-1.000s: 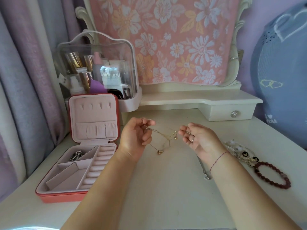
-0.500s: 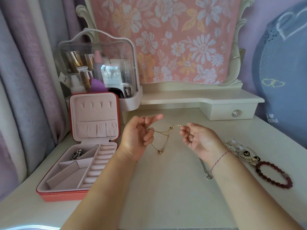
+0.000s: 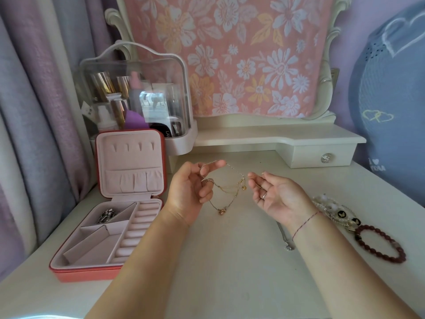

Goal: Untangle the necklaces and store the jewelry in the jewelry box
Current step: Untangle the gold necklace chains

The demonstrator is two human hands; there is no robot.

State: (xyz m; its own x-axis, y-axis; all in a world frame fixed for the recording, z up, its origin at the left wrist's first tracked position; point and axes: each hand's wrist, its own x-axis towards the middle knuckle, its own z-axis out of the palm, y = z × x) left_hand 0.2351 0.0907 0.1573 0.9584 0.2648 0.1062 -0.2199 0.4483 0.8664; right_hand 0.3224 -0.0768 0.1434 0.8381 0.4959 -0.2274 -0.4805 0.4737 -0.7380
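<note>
tangled gold necklaces (image 3: 226, 192) are held stretched between two hands above the table (image 3: 230, 272), beside the open jewelry box (image 3: 87, 275).
the risk is judged to lie in tension: if the chains are pulled apart too hard, the tangle near the small round charm (image 3: 243, 187) is likely to be tightened or a thin link snapped; if a pinch is lost, the pendant (image 3: 221, 211) would be dropped onto the table. the left hand (image 3: 188, 194) is turned palm up, fingers curled, with chain looped over the forefinger and gripped. the right hand (image 3: 276, 196) is also held palm up, and a chain end is pinched at its fingertips (image 3: 253, 177).
</note>
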